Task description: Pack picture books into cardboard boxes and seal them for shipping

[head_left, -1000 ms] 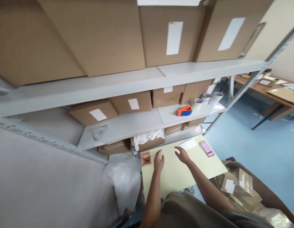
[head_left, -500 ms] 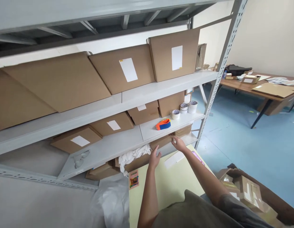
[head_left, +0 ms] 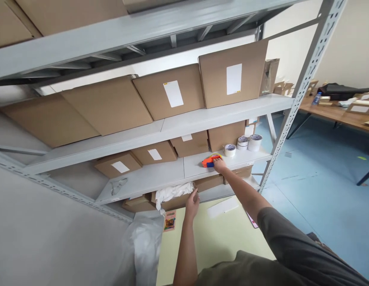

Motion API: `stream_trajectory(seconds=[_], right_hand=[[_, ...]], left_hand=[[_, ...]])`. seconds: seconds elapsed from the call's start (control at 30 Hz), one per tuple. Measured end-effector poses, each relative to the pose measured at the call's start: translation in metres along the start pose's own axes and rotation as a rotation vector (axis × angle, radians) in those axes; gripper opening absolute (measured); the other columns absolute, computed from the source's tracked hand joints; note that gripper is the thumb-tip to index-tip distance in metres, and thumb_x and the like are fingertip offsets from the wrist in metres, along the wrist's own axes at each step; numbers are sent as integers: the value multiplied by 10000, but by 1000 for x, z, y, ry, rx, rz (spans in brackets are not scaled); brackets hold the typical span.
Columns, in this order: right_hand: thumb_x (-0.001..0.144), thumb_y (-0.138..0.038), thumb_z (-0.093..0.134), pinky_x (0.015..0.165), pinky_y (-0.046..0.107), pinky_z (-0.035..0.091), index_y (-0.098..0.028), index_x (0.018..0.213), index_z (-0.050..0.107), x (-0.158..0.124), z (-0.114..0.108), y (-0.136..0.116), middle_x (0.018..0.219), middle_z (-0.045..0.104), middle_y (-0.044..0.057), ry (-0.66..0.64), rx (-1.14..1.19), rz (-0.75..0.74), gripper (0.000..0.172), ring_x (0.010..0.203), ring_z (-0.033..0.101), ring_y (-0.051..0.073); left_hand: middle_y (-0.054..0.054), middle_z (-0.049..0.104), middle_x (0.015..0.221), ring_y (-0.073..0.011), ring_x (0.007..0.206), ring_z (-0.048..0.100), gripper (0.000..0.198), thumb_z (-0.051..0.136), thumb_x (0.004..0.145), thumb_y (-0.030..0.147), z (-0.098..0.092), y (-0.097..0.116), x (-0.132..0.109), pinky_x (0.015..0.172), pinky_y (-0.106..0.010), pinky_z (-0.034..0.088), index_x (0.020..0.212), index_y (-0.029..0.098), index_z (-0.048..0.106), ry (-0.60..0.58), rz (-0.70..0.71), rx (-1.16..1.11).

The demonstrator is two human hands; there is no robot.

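My right hand [head_left: 219, 165] is stretched up to the grey shelf [head_left: 160, 180] and closed on the orange and blue tape dispenser [head_left: 208, 161] lying there. My left hand [head_left: 192, 203] hovers lower, at the shelf's front edge, fingers loosely apart and holding nothing, just in front of a brown box with white cloth [head_left: 172, 192] hanging out of it. Three rolls of tape [head_left: 243, 143] stand to the right of the dispenser. Below my arms lies a pale yellow table [head_left: 214, 238].
Brown cardboard boxes [head_left: 169, 93] with white labels fill the shelves above. On the table lie a white paper slip [head_left: 222, 207] and a small coloured card [head_left: 169, 221]. A clear plastic bag [head_left: 147, 250] hangs at the table's left. A wooden desk [head_left: 339, 109] stands at the far right on blue floor.
My view tilted up. My right hand rose from the table to the shelf and closed on the tape dispenser. My left hand lifted from the table toward the shelf's edge.
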State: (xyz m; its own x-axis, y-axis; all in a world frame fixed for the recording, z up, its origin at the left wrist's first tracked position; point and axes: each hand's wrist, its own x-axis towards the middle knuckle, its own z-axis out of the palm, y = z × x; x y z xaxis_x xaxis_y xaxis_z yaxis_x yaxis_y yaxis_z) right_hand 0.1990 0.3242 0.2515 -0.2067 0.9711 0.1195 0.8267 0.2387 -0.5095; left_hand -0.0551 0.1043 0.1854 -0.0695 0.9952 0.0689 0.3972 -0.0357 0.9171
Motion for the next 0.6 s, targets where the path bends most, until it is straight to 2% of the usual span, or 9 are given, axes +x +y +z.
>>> stream_trajectory(seconds=[0.13, 0.27, 0.43, 0.5, 0.6], right_hand=[[919, -71, 545, 1242, 462, 235, -100, 1349, 691, -7, -2, -4, 1309, 727, 252, 6, -59, -9, 455, 1329, 577, 341], [967, -84, 469, 1260, 478, 183, -115, 1361, 672, -38, -12, -10, 1361, 681, 243, 136, -198, -108, 444, 1339, 516, 360], [1022, -176, 457, 1270, 506, 115, -158, 1311, 687, -115, -6, -18, 1270, 686, 210, 238, -307, -94, 370, 1258, 503, 371], [1040, -188, 437, 1262, 498, 133, -166, 1321, 680, -154, 8, -20, 1272, 682, 199, 248, -338, -62, 372, 1244, 505, 363], [1045, -176, 437, 1244, 487, 170, -180, 1319, 677, -215, 41, -20, 1246, 688, 179, 235, -388, 16, 364, 1212, 522, 346]], left_hand=[[-126, 695, 1454, -295, 1382, 636, 518, 699, 940, 418, -13, -8, -12, 1135, -436, 520, 1437, 271, 689, 25, -26, -22], [-143, 728, 1384, -300, 1331, 665, 488, 710, 932, 382, -29, -13, -21, 1110, -442, 531, 1400, 246, 714, 34, -29, -61], [-149, 729, 1376, -314, 1290, 680, 460, 749, 915, 356, -48, -22, -27, 1081, -439, 547, 1358, 234, 734, 1, -22, -156], [-152, 724, 1386, -312, 1273, 686, 425, 741, 924, 342, -51, -31, -32, 1064, -432, 557, 1333, 226, 744, -9, -25, -170], [-154, 727, 1383, -296, 1245, 698, 390, 724, 937, 312, -51, -51, -43, 1034, -413, 577, 1314, 216, 749, -45, -50, -168]])
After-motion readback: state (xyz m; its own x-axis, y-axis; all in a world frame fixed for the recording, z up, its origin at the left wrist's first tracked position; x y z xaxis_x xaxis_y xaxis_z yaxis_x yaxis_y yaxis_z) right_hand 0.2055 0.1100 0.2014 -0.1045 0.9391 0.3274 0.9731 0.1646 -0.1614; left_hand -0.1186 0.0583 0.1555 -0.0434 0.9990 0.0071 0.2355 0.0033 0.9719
